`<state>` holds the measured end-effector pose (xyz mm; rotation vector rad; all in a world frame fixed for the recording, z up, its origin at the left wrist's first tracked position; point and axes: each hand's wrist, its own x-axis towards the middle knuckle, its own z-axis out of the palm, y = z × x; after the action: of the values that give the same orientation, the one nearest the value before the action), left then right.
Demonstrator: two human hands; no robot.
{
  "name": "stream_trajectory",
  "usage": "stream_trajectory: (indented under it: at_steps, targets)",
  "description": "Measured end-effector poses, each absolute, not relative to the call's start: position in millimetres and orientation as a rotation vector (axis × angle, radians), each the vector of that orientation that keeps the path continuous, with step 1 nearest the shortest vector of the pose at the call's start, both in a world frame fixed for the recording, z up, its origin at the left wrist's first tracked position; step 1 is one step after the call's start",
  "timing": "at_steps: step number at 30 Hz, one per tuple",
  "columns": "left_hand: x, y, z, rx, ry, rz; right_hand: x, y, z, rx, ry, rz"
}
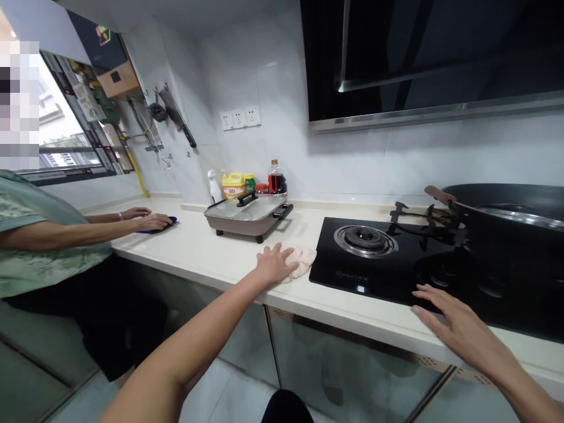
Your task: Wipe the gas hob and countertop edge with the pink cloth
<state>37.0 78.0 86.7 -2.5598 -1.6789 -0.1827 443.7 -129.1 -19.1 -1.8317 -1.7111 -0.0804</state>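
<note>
My left hand [274, 265] is palm down on the white counter, fingers bent and partly apart, pressing on a crumpled pale pink cloth [304, 258]. The cloth bunches out under its thumb side, touching the left edge of the black gas stove [388, 285]. How much of it is under the palm is hidden. My right hand [453, 317] hovers over the stove's front edge, fingers stretched out and holding nothing. Behind my left hand stands a brown electric pan [240, 225] with a glass lid.
At left, another person's hand [154, 221] rests on a dark blue item [174, 221] on the counter. Bottles, including a yellow jug [233, 183], line the wall. A large black wok [506, 235] sits on the right burner. A cleaver [176, 114] hangs on the wall; a range hood [423, 59] juts out overhead.
</note>
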Motion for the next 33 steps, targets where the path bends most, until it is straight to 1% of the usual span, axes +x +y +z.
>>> stream_trajectory:
  at_steps: [9,14,19,25,33]
  targets:
    - [102,163,77,-2.531,-1.659,-0.311,447,-132,-22,-1.841,-1.676,-0.121]
    - [102,181,75,-2.562,-1.659,-0.324,455,-127,-23,-1.798,-1.688,-0.118]
    - [67,160,72,-2.544,-1.644,-0.344,460,-127,-24,-1.791,-1.698,-0.084]
    - [-4,122,72,-2.503,-1.662,-0.343,466,-130,-31,-1.832,-1.710,-0.070]
    - [-107,114,89,-2.241,-2.006,-0.249,474,-124,-38,-1.811,-1.742,-0.104]
